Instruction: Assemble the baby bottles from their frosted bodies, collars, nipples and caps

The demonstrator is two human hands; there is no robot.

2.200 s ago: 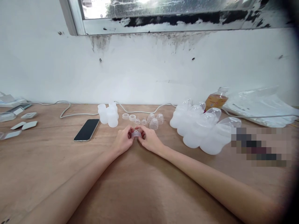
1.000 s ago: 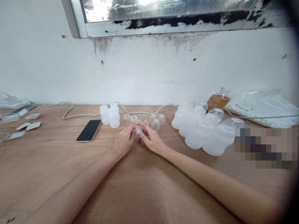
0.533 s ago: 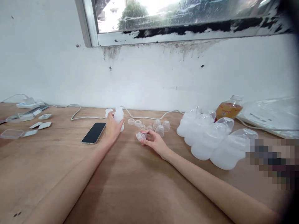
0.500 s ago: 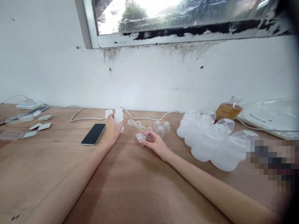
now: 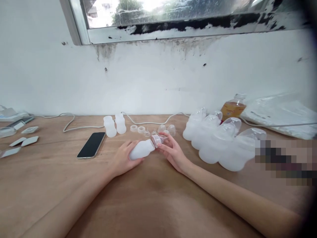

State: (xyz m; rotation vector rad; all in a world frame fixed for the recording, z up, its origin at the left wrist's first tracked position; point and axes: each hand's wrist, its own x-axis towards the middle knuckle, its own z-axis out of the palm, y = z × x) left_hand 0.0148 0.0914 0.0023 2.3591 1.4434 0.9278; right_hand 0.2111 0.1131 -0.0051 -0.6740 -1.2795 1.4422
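My left hand (image 5: 122,159) grips a small white translucent bottle (image 5: 141,149), tilted on its side with its neck toward the right. My right hand (image 5: 173,152) holds a clear cap with a nipple (image 5: 157,139) right at the bottle's neck. Both hands are low over the wooden table (image 5: 148,198). Just behind them lie loose rings (image 5: 137,129) and clear dome covers (image 5: 170,129). Two more small white bottles (image 5: 115,125) stand upright at the back.
A black phone (image 5: 91,144) lies to the left. A row of assembled bottles with clear covers (image 5: 220,140) lies at the right, an amber bottle (image 5: 231,108) and a plastic bag (image 5: 279,114) behind. A white cable (image 5: 74,120) runs along the wall. Small trays (image 5: 22,140) sit far left.
My left hand reached to the standing bottles, took one and brought it back to the middle, tilted. My right hand kept the cap and now has it at the bottle's neck.
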